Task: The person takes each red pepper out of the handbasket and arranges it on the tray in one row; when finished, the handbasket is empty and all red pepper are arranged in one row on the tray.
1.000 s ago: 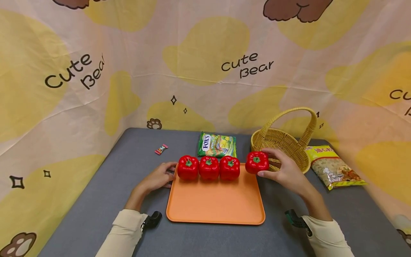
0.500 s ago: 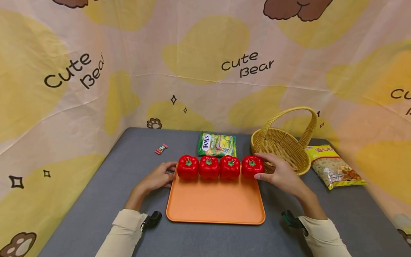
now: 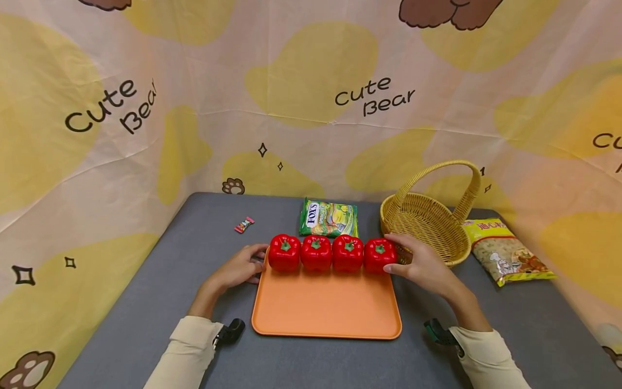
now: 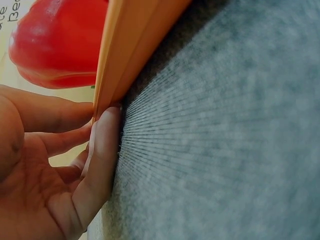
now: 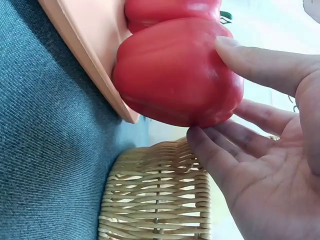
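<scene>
- Head: my right hand holds the fourth pepper at the row's right end on the tray, thumb and fingers spread around it. My left hand rests relaxed at the tray's left edge. Grey table; basket behind.
- Left wrist: my fingers touch the tray rim.
- Right wrist: my fingertips touch the pepper; basket just beside.

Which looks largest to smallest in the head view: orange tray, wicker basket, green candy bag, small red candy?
1. orange tray, the largest, though it lies nearest the camera.
2. wicker basket, a little smaller in footprint.
3. green candy bag, clearly smaller.
4. small red candy, the smallest by far.
</scene>
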`<action>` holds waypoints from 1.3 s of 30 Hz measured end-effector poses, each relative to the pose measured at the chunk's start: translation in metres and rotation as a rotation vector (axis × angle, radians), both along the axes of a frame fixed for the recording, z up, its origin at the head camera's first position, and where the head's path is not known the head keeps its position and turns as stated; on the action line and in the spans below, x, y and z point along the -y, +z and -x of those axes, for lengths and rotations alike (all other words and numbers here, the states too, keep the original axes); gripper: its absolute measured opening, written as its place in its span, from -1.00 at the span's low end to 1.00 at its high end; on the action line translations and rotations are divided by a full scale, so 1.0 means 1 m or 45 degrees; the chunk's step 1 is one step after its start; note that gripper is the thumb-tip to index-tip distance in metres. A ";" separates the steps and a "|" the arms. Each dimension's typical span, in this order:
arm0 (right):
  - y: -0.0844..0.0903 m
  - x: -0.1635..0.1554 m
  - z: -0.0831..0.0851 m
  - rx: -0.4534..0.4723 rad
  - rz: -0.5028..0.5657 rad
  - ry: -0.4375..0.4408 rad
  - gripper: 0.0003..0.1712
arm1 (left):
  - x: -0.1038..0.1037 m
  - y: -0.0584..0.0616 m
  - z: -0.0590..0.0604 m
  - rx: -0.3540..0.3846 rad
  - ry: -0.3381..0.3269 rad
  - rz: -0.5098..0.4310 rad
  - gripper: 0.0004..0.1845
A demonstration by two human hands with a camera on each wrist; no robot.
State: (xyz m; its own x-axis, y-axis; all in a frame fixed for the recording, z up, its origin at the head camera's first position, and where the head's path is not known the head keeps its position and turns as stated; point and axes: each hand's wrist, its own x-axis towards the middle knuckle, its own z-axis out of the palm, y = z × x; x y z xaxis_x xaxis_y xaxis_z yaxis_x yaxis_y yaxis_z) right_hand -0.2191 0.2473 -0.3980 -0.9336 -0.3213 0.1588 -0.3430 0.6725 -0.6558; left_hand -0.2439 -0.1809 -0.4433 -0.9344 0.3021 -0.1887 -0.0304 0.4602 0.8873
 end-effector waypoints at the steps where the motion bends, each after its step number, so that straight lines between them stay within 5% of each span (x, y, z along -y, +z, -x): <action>1: 0.000 0.000 0.000 0.010 0.000 -0.004 -0.15 | 0.000 0.000 0.000 -0.002 0.003 0.002 -0.47; 39: 0.011 -0.008 -0.008 -0.014 0.104 0.003 -0.17 | -0.002 -0.003 0.000 0.011 -0.002 -0.010 -0.46</action>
